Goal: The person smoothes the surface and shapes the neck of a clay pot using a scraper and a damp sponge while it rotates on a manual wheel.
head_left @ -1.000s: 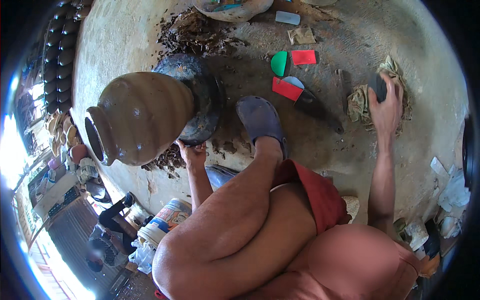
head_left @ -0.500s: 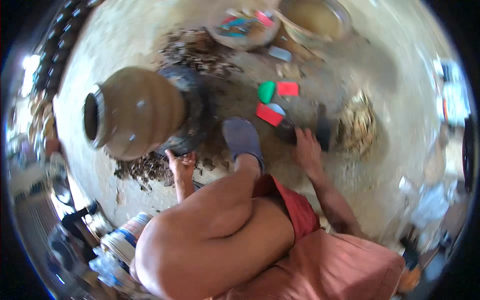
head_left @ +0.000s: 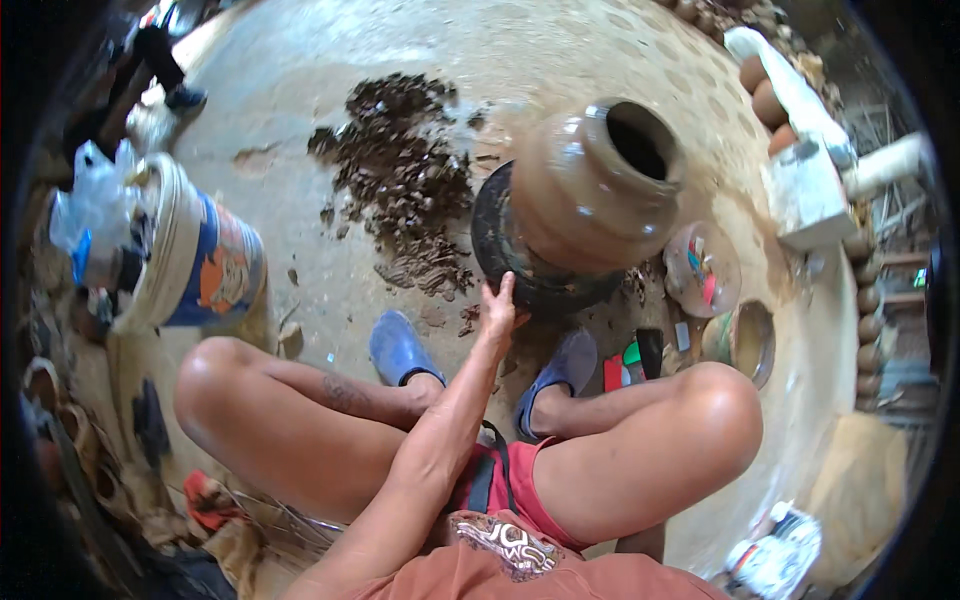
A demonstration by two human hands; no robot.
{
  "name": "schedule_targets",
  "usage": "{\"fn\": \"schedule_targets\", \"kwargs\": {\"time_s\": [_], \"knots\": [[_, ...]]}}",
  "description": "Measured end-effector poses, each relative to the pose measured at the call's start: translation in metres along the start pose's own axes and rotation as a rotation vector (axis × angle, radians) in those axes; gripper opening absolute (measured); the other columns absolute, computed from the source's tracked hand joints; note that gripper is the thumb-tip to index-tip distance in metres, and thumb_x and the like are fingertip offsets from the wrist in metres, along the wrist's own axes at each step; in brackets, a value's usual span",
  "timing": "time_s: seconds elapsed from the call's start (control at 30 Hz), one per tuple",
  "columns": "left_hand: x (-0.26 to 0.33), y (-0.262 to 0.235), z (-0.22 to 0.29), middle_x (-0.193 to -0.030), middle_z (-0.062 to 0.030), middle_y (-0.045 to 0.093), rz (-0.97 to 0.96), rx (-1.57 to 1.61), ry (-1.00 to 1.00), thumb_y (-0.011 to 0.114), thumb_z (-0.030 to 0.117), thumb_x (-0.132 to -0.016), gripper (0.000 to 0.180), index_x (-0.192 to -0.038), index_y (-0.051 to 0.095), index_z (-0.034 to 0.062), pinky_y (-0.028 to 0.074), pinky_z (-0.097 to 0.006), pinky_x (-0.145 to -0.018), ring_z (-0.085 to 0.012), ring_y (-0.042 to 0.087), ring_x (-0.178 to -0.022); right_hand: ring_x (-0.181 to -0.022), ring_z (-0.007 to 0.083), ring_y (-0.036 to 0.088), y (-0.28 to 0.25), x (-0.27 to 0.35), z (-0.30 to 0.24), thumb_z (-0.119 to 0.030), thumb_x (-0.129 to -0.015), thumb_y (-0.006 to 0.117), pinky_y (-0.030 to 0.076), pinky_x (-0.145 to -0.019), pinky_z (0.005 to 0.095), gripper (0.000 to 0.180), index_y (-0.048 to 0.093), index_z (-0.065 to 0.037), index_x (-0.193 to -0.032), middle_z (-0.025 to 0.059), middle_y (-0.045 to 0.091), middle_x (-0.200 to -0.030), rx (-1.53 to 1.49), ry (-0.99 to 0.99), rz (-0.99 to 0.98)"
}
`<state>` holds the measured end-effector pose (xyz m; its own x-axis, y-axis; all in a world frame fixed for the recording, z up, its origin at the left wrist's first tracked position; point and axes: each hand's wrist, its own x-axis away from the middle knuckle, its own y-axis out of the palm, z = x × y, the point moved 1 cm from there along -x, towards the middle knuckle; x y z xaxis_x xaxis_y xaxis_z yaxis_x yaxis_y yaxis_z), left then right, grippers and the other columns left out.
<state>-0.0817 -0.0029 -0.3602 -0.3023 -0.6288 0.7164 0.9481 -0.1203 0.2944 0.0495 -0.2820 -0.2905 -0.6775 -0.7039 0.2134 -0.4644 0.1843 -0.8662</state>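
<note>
one brown pot is borne on one dark wheel, seemingly so that every side can be reached; the wheel's edge is touched by the left hand, perhaps for steadying, though whether it is gripped cannot be told; the right hand is not seen; two blue clogs are worn; one heap of dark scraps is seen beside the wheel

Right hand out of sight, perhaps behind the right thigh

Left hand forward, arm outstretched
</note>
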Motion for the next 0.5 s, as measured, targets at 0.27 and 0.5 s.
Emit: {"fn": "schedule_targets", "kwargs": {"time_s": [0.27,0.5], "knots": [[0.01,0.007,-0.012,-0.14,-0.0149,0.063,-0.048,0.131,-0.019,0.073,0.051,-0.1,0.08,-0.16,0.037,0.0111,0.064,-0.042,-0.073,-0.029,0.07,-0.104,-0.119,0.0405,0.065,0.015,-0.085,-0.125,-0.011,-0.1,0.061,0.057,-0.093,0.0493,0.04,0.056,-0.004,-0.139,0.0203,0.061,-0.135,0.283,-0.538,0.136],[0.011,0.009,-0.014,-0.141,-0.0188,0.062,-0.036,0.079,-0.032,0.074,0.051,-0.099,0.083,-0.157,0.039,0.0017,0.066,-0.042,-0.073,-0.0308,0.071,-0.104,-0.112,0.0388,0.067,0.026,-0.099,-0.138,-0.012,-0.1,0.062,0.059,-0.088,0.0476,0.039,0.058,-0.005,-0.138,0.0193,0.064,-0.129,0.404,-0.578,0.137]]}}
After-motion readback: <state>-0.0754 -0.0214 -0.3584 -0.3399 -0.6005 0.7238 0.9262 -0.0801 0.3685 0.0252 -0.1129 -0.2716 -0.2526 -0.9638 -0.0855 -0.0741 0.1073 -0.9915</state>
